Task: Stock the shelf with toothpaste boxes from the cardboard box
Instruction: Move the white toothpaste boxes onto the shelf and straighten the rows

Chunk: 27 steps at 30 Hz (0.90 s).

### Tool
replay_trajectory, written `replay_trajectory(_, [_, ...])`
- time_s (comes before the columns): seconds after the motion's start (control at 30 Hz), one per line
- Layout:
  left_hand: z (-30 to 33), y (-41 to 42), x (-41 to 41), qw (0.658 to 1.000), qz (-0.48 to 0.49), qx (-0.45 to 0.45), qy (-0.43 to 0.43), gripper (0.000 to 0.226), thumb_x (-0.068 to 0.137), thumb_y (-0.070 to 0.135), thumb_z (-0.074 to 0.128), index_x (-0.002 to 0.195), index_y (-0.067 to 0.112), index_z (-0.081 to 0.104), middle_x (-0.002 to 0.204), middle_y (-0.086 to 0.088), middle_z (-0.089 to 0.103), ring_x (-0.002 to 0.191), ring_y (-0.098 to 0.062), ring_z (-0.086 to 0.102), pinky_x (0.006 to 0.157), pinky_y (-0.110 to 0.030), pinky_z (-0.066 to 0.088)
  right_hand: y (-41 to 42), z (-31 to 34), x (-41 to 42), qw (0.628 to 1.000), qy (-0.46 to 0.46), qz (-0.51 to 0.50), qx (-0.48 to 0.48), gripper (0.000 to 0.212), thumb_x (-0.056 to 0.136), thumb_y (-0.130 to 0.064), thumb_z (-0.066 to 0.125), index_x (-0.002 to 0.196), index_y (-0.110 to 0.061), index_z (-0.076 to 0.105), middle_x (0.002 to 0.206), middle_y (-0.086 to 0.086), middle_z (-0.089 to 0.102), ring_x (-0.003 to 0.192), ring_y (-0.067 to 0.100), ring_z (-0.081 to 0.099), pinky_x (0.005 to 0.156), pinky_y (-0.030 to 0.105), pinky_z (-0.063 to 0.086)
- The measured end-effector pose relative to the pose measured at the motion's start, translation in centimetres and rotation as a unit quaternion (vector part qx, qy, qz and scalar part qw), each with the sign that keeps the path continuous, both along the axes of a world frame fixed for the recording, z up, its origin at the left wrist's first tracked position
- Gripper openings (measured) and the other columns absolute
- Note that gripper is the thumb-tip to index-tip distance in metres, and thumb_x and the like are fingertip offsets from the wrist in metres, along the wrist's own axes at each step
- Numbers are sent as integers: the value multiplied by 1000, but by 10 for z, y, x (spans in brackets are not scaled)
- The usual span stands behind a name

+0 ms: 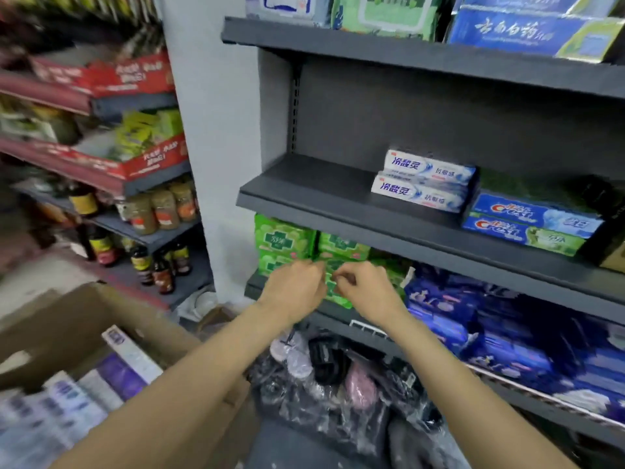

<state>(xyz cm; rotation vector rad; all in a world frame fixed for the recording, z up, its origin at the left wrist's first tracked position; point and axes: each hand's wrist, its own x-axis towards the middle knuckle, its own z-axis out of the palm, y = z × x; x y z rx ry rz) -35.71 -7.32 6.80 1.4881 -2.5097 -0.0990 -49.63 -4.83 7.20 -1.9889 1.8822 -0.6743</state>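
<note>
Both forearms bare, extended forward from lower frame, converging toward centre. Left hand (293,288): back of hand up, fingers curled loosely down and inward; nothing visibly held. Right hand (367,287): just beside the left, a narrow gap between them, fingers curled, thumb and forefinger brought together near the tip; whether they pinch anything cannot be told because of blur. Wrists roughly level, slightly bent.

Two bare forearms, sleeveless to the frame edge, hands without rings or gloves.
</note>
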Motion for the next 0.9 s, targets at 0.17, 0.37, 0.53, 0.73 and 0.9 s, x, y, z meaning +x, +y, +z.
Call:
replay_trajectory(0.17, [-33, 28, 96, 997, 57, 57, -5, 18, 93, 22, 45, 101, 9, 54, 105, -14, 63, 96, -34, 60, 72, -39, 47, 27, -37, 79, 996, -27, 58, 66, 21, 88, -8, 50, 90, -8, 71, 87, 8, 71, 85, 23, 64, 76, 33, 49])
replay_trajectory(0.37, [-78, 48, 222, 980, 161, 115, -1, 25, 96, 25, 40, 103, 7, 56, 103, -17, 63, 97, -36, 61, 67, -37, 42, 38, -83, 193, 984, -27, 111, 138, 22, 89, -11, 48, 86, -4, 69, 88, 16, 70, 88, 31, 65, 77, 42, 51])
replay_trajectory(0.53, [-113, 53, 333, 963, 202, 176, -23, 24, 96, 24, 39, 105, 8, 55, 107, -16, 63, 98, -35, 58, 72, -36, 44, 34, -115, 295, 979, -48, 101, 173, 23, 88, -10, 49, 92, -4, 71, 97, 15, 71, 96, 30, 64, 83, 35, 49])
replay_trajectory(0.73, [-158, 30, 442, 948, 173, 255, -77, 30, 96, 23, 42, 120, 9, 53, 122, -13, 57, 109, -33, 54, 86, -37, 43, 20, -160, 399, 969, -40, 58, 237, 28, 90, -10, 45, 108, -3, 65, 113, 16, 66, 106, 32, 59, 85, 32, 40])
replay_trajectory(0.9, [-191, 9, 480, 934, 124, 318, -108, 40, 95, 24, 45, 132, 10, 45, 133, -12, 45, 121, -30, 47, 94, -40, 41, 5, -204, 436, 957, -14, 37, 287, 38, 93, -16, 50, 128, -3, 49, 126, 18, 57, 117, 32, 52, 91, 34, 40])
